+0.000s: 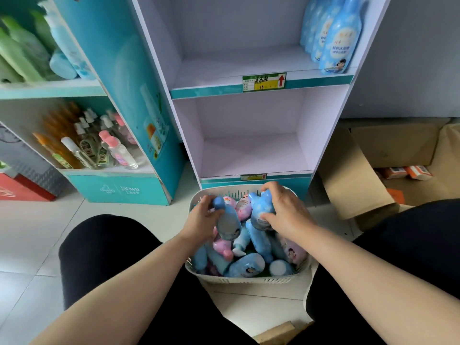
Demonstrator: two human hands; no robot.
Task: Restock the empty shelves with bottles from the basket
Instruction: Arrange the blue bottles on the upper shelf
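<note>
Two blue bottles rise from the white basket (245,280): the left hand (201,217) has its grip closed round one blue bottle (227,224); the right hand (286,210) clasps another (261,210); the lower shelf (254,155) just beyond stands bare; loose bottles heaped beneath could snag or tumble out as these lift.

Blue, pink bottles (245,266) heaped in basket (251,280); shelves (251,158) seemingly bare.

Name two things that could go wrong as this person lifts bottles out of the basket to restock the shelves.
1. Each hand, left hand and right hand, grips a blue bottle over the crowded basket; loosely piled bottles may shift or snag.
2. The row of blue bottles on the upper shelf stands at its edge; a nudge could topple them.
</note>
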